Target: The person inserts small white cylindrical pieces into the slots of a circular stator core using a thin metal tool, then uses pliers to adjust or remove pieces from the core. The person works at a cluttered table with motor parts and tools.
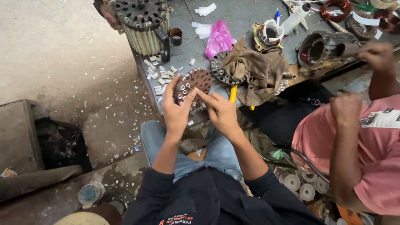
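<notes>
My left hand (175,109) grips a round brown slotted metal disc (196,83) with small white inserts in its slots, holding it up at the table's near edge. My right hand (221,111) reaches in from the right with its fingers pinched at the disc's lower rim, touching a slot; whether a white insert is between the fingertips is too small to tell. Loose white paper inserts (160,75) lie scattered on the grey table (241,16) just left of the disc. My knees in blue jeans are below both hands.
A tall slotted stator stack (143,25) stands at the table's far left, another person's hand on it. A brown cloth (258,68), pink plastic bag (218,37), a second disc (218,66) and wound coils lie beyond. A co-worker in a pink shirt (366,150) sits to the right.
</notes>
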